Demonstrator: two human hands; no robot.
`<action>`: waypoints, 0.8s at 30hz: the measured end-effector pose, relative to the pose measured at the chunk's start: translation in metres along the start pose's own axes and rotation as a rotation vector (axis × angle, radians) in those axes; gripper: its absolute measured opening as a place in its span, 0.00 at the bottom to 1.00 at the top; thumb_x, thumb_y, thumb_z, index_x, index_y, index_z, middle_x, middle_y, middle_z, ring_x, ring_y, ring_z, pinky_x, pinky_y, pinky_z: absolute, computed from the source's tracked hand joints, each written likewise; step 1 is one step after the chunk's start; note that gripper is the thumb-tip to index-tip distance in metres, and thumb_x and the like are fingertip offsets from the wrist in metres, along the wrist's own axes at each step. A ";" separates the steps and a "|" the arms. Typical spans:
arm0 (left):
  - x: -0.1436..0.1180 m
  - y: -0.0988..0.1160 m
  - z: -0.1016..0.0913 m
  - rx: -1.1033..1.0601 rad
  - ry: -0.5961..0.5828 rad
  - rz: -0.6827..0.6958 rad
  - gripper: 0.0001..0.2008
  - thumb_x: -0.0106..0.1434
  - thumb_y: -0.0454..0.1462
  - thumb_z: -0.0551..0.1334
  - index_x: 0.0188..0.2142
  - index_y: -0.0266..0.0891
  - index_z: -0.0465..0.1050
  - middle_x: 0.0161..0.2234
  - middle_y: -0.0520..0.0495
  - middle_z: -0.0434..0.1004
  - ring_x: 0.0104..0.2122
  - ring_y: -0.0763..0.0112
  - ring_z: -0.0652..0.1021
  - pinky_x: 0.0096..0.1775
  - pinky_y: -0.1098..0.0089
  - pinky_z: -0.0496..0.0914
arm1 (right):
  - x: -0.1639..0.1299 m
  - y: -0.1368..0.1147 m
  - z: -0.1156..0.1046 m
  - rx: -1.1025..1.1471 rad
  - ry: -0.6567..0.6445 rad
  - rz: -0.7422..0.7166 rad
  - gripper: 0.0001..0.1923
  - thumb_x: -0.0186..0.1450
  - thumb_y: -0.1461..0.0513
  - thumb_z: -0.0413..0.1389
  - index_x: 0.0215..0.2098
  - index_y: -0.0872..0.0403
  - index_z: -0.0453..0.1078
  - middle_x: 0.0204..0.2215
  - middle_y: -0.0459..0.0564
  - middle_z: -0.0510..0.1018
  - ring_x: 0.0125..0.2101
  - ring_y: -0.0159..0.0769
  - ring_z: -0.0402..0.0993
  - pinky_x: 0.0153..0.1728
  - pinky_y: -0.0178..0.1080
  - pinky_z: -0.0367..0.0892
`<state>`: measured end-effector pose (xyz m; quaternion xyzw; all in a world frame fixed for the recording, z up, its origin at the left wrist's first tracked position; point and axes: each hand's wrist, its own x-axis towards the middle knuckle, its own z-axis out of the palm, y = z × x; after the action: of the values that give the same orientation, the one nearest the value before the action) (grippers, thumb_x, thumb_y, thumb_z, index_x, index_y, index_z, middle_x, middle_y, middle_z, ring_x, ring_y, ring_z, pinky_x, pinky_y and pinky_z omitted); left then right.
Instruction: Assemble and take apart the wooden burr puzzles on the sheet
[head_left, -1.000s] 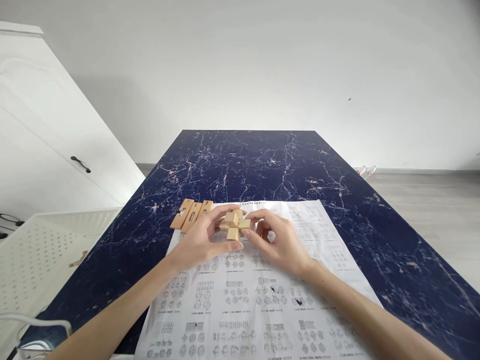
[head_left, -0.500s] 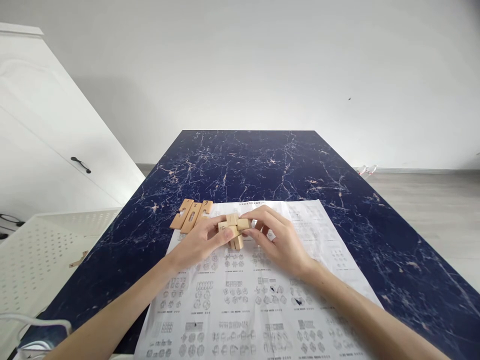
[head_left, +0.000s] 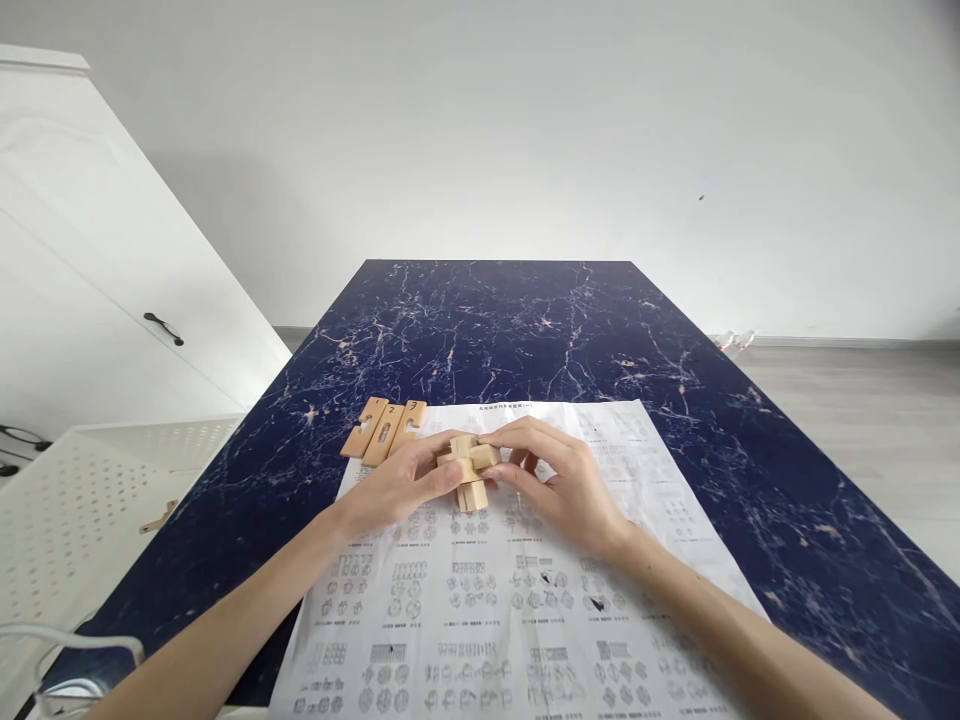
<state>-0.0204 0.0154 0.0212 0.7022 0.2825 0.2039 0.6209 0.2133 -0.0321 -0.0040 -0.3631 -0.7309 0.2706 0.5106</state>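
Observation:
A wooden burr puzzle [head_left: 471,494] of interlocking light blocks is held between my two hands, over the upper part of a printed instruction sheet [head_left: 480,545]. My left hand [head_left: 409,482] grips its left side, the thumb lying across the front and the fingers behind. On the other side, my right hand [head_left: 551,468] pinches a block that sticks out to the right, with thumb below and index finger above. Three flat wooden pieces numbered 1, 2 and 3 [head_left: 384,436] lie in a row just beyond my left hand. The puzzle's far side is partly hidden by my fingers.
The dark blue marbled table [head_left: 495,330] reaches toward a pale wall. A white perforated basket [head_left: 67,530] is at the left, with a small wooden piece [head_left: 159,517] at its edge. White cables [head_left: 82,640] lie at the lower left, below a white cabinet [head_left: 112,250].
The puzzle has turned and tilted in my hands, so its lower block now faces me more. My hands keep nearly the same places; the numbered pieces have not moved.

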 end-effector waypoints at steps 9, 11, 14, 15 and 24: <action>-0.001 -0.005 -0.005 -0.029 -0.088 0.007 0.33 0.70 0.62 0.62 0.62 0.43 0.74 0.50 0.40 0.80 0.51 0.52 0.79 0.53 0.56 0.72 | 0.000 -0.002 0.000 0.059 -0.036 0.037 0.08 0.75 0.57 0.64 0.51 0.47 0.80 0.42 0.49 0.84 0.33 0.36 0.79 0.29 0.38 0.73; -0.001 -0.007 -0.005 -0.029 -0.065 -0.003 0.34 0.69 0.62 0.64 0.63 0.44 0.73 0.51 0.40 0.80 0.51 0.53 0.79 0.52 0.57 0.72 | 0.001 -0.003 0.000 0.064 -0.050 0.032 0.08 0.76 0.56 0.62 0.51 0.46 0.79 0.45 0.50 0.83 0.36 0.37 0.79 0.30 0.39 0.74; -0.001 -0.007 -0.003 -0.066 -0.010 0.017 0.33 0.69 0.62 0.64 0.63 0.43 0.73 0.51 0.40 0.79 0.50 0.55 0.79 0.52 0.57 0.72 | 0.001 -0.002 0.001 0.044 -0.085 0.035 0.12 0.76 0.55 0.62 0.55 0.47 0.76 0.48 0.52 0.80 0.35 0.36 0.77 0.30 0.39 0.76; 0.000 -0.007 -0.002 -0.094 0.008 0.025 0.32 0.70 0.61 0.63 0.62 0.42 0.73 0.49 0.40 0.79 0.48 0.56 0.79 0.51 0.58 0.73 | 0.001 -0.001 0.002 0.027 -0.096 0.047 0.14 0.75 0.54 0.62 0.57 0.47 0.74 0.49 0.53 0.79 0.34 0.35 0.77 0.30 0.39 0.76; 0.003 -0.012 0.004 -0.220 0.052 -0.088 0.36 0.76 0.65 0.44 0.51 0.37 0.74 0.27 0.51 0.73 0.19 0.74 0.67 0.25 0.70 0.66 | -0.001 0.008 0.006 -0.017 -0.101 0.160 0.07 0.77 0.58 0.58 0.49 0.50 0.75 0.49 0.54 0.76 0.34 0.36 0.77 0.32 0.41 0.77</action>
<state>-0.0171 0.0152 0.0082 0.6112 0.3050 0.2243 0.6951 0.2101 -0.0281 -0.0122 -0.4106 -0.7266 0.3224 0.4466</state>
